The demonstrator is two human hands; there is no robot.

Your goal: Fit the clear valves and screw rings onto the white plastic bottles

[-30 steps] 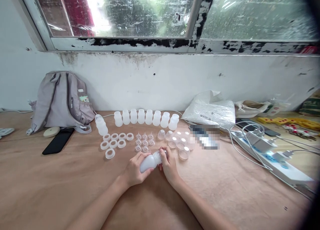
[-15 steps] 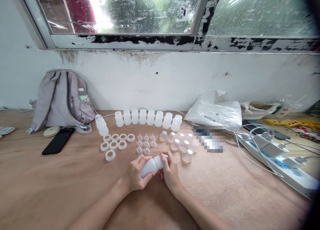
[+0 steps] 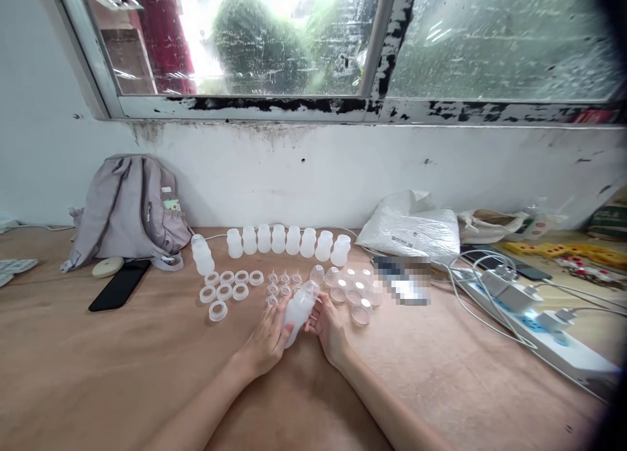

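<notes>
My left hand (image 3: 268,337) is wrapped around a translucent white baby bottle (image 3: 298,312), tilted with its clear-capped top up and to the right. Close to the bottle's right side, my right hand (image 3: 327,327) has its fingers curved and apart; whether a fingertip touches the bottle I cannot tell. Just beyond my hands lie clear teats (image 3: 285,279) in rows, partly hidden by my left hand. White collar rings (image 3: 224,292) are grouped to their left, and clear dome caps (image 3: 360,314) to their right. Several open bottles (image 3: 278,239) stand in a row behind.
One capped bottle (image 3: 202,255) stands at the row's left end. Farther left are a black phone (image 3: 120,286), a round beige case (image 3: 108,267) and a backpack (image 3: 132,209). On the right lie a plastic bag (image 3: 411,226) and a power strip (image 3: 548,330) with trailing white cables.
The bottle has swung from lying sideways to a steeper tilt, its cap now farther up. My right hand's fingers have loosened from around the capped end. The camera view has tipped slightly upward.
</notes>
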